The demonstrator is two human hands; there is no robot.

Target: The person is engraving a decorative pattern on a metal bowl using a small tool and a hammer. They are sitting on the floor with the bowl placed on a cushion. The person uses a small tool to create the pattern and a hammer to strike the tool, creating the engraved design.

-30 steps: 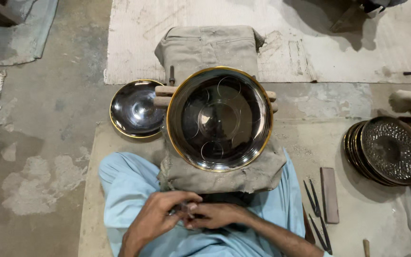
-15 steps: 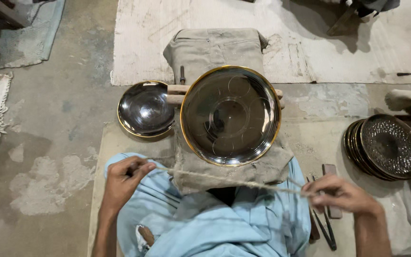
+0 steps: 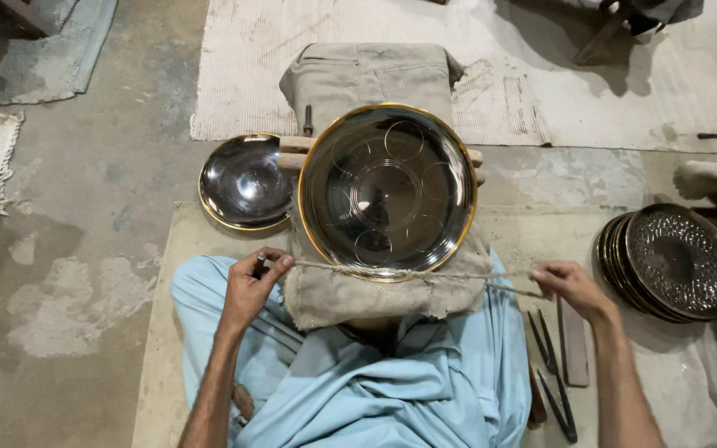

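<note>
Cord [image 3: 408, 272] stretched taut between my hands, long axis 9-to-3 o'clock, lying across the near rim of the large brass-rimmed plate [image 3: 387, 189]; left hand [image 3: 255, 282] closed on its 9 o'clock end; right hand [image 3: 570, 286] pinching the 3 o'clock end; both about equally near the plate at 12 o'clock; plate rests on folded cloth [image 3: 358, 299]; small bowl [image 3: 245, 182] at 10 o'clock; stacked plates [image 3: 678, 261] at 3 o'clock.

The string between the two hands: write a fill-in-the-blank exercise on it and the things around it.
1. The left hand and right hand stretch a string across the near rim of the large ____ plate.
2. The plate rests on a folded ____.
3. The small bowl lies to the plate's ____.
4. The stack of patterned plates sits on the person's ____ side.

Missing words: gold-rimmed; cloth; left; right
</note>
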